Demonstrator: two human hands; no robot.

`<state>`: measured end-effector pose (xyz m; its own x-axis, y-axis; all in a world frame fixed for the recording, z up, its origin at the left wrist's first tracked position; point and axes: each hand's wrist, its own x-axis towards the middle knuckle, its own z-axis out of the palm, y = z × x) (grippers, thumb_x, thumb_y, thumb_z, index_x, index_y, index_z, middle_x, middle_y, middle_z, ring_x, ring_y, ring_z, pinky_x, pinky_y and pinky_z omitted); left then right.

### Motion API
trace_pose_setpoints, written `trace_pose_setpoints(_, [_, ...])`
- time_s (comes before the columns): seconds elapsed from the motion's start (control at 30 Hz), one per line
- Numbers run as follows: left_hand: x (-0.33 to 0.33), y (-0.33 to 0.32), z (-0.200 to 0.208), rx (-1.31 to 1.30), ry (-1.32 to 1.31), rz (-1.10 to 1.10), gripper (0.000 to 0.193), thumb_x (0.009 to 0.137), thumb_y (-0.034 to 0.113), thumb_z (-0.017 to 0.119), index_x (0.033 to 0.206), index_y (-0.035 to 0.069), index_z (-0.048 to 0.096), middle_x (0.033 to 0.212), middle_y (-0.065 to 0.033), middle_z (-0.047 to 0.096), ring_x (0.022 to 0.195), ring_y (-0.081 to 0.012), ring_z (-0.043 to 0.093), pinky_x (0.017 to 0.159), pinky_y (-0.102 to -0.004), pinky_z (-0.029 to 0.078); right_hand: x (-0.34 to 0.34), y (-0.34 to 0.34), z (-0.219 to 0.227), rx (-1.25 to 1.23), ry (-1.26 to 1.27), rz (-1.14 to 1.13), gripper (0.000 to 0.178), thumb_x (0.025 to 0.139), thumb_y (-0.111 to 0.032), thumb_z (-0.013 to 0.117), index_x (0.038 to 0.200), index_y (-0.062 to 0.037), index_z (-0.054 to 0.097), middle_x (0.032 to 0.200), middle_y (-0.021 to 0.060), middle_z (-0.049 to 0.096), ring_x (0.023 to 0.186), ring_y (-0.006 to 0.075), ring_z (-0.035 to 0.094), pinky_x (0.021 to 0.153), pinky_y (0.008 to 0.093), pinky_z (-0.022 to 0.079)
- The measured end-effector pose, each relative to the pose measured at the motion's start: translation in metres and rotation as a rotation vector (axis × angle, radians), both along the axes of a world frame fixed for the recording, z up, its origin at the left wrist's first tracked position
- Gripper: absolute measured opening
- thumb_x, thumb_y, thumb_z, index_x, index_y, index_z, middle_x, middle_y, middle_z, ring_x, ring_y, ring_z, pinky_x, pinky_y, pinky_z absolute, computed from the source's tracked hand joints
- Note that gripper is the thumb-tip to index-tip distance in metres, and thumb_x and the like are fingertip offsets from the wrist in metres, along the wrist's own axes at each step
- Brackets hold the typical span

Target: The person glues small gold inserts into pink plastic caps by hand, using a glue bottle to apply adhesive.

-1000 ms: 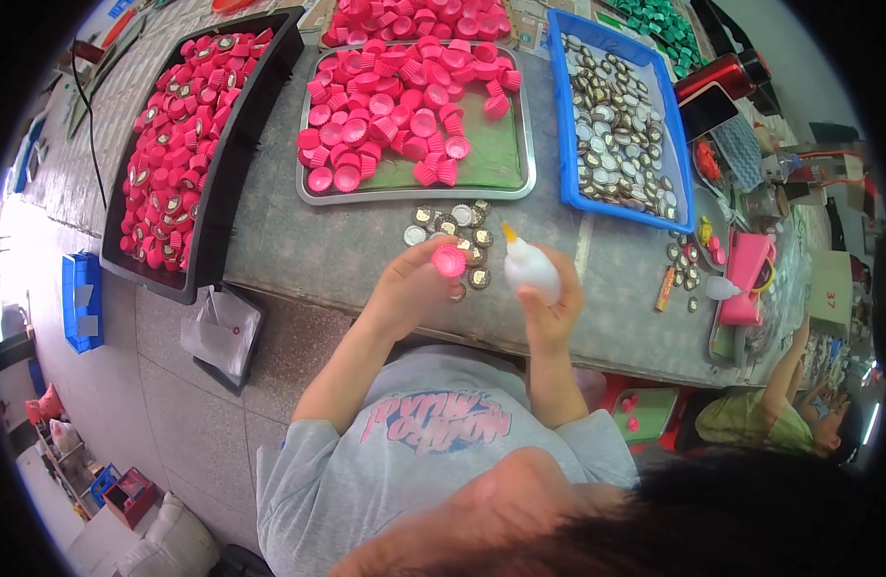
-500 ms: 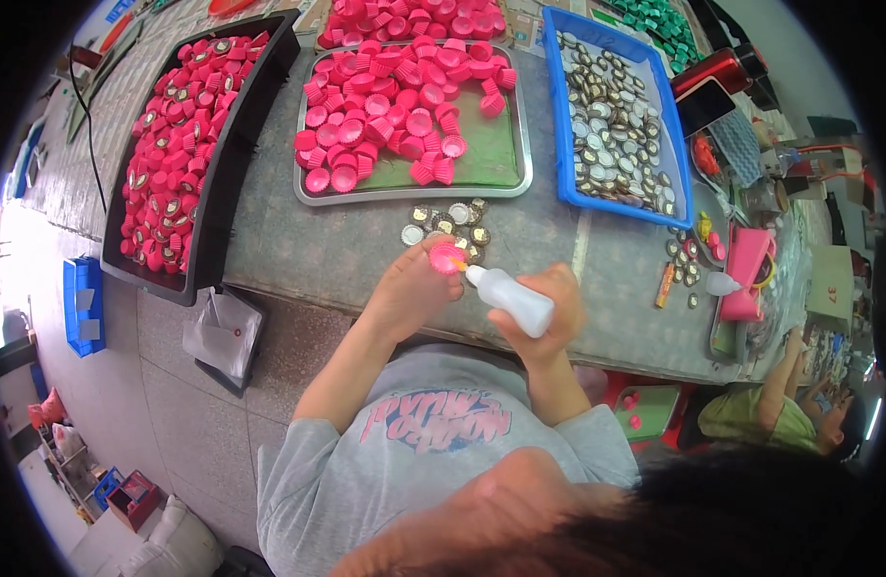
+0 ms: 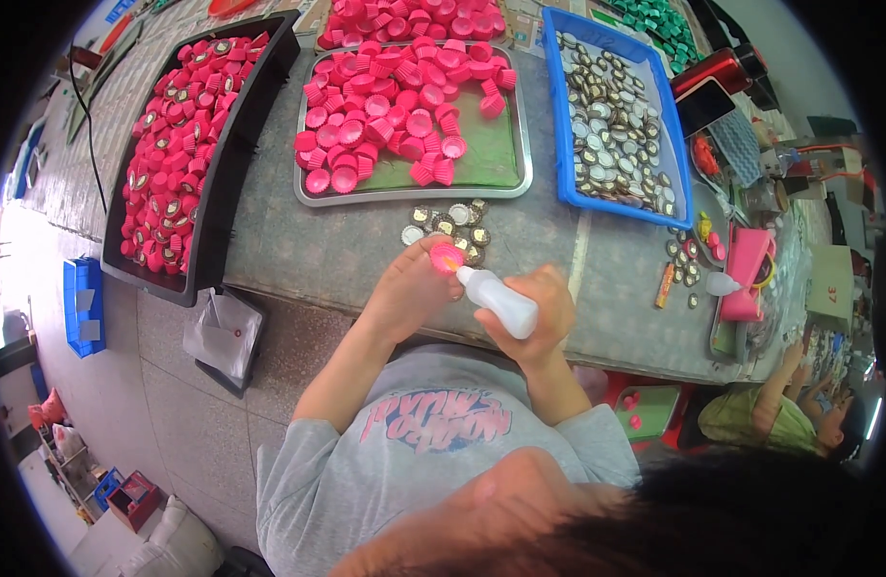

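Note:
My left hand [image 3: 411,288] pinches a small pink fluted cup [image 3: 447,257] with its hollow side facing me. In my right hand [image 3: 539,313] is a white squeeze bottle [image 3: 500,301], tilted so that its orange-tipped nozzle reaches into the cup. Just beyond my left fingers, several bottle caps [image 3: 459,213] lie loose on the table. A metal tray [image 3: 414,195] with a green bottom stands past them, heaped with more pink fluted cups [image 3: 380,120].
On the left stands a black bin [image 3: 215,173] of pink cups, some with caps in them. A blue tray [image 3: 563,125] full of bottle caps is at the right. Beyond it are a phone [image 3: 704,104] and a pink pouch [image 3: 744,274]. A co-worker [image 3: 770,418] sits at far right.
My right hand has shifted slightly left with the squeeze bottle, and the nozzle tip has moved left and deeper into the pink cup. My left hand has stayed nearly still.

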<state>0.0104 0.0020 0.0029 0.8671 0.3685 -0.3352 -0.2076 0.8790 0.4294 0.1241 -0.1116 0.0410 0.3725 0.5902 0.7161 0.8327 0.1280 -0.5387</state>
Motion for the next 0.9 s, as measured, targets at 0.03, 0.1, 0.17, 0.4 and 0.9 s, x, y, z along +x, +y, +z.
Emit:
trace_pose_setpoints(0.03, [0.000,0.000,0.002,0.010,0.028,0.012,0.028,0.084,0.018,0.048,0.107,0.003,0.044,0.095,-0.0100,0.054,0.074,-0.0170,0.054,0.067,-0.0312,0.046,0.000,0.000,-0.001,0.000,0.000,-0.001,0.041,0.057,-0.027,0.075,0.083,-0.0065,0.051,0.064,0.0038,0.051,0.049,0.0200,0.043,0.042,0.0293,0.032])
trace_pose_setpoints(0.1, [0.000,0.000,0.004,0.021,0.056,0.024,0.025,0.084,0.016,0.047,0.105,0.003,0.045,0.093,-0.0095,0.055,0.073,-0.0171,0.055,0.066,-0.0309,0.046,0.000,0.000,-0.002,0.008,0.014,0.009,0.041,0.057,-0.026,0.075,0.084,-0.0062,0.051,0.064,0.0041,0.050,0.049,0.0204,0.042,0.042,0.0294,0.032])
trace_pose_setpoints(0.17, [0.000,0.000,0.003,0.068,0.055,0.025,0.022,0.083,0.013,0.047,0.103,0.004,0.046,0.090,-0.0082,0.055,0.072,-0.0165,0.055,0.065,-0.0299,0.047,0.000,-0.001,-0.004,0.016,0.023,0.011,0.041,0.057,-0.026,0.075,0.084,-0.0059,0.051,0.064,0.0044,0.050,0.049,0.0204,0.042,0.042,0.0294,0.032])
trace_pose_setpoints(0.4, [-0.001,0.003,0.010,0.253,0.158,0.045,0.022,0.080,0.009,0.050,0.102,0.004,0.047,0.087,-0.0059,0.056,0.073,-0.0138,0.055,0.064,-0.0276,0.047,0.002,-0.005,-0.016,0.090,0.091,-0.022,0.040,0.060,-0.022,0.074,0.086,-0.0037,0.050,0.063,0.0057,0.050,0.052,0.0201,0.046,0.045,0.0283,0.035])
trace_pose_setpoints(0.9, [-0.011,0.027,-0.005,0.985,0.055,0.191,0.033,0.073,-0.007,0.052,0.104,0.003,0.046,0.112,-0.0091,0.044,0.102,-0.0146,0.045,0.084,-0.0263,0.038,0.070,-0.052,-0.047,-0.023,0.950,-0.323,0.033,0.072,-0.008,0.062,0.100,-0.0005,0.047,0.099,0.0071,0.052,0.088,0.0119,0.050,0.076,0.0241,0.041])
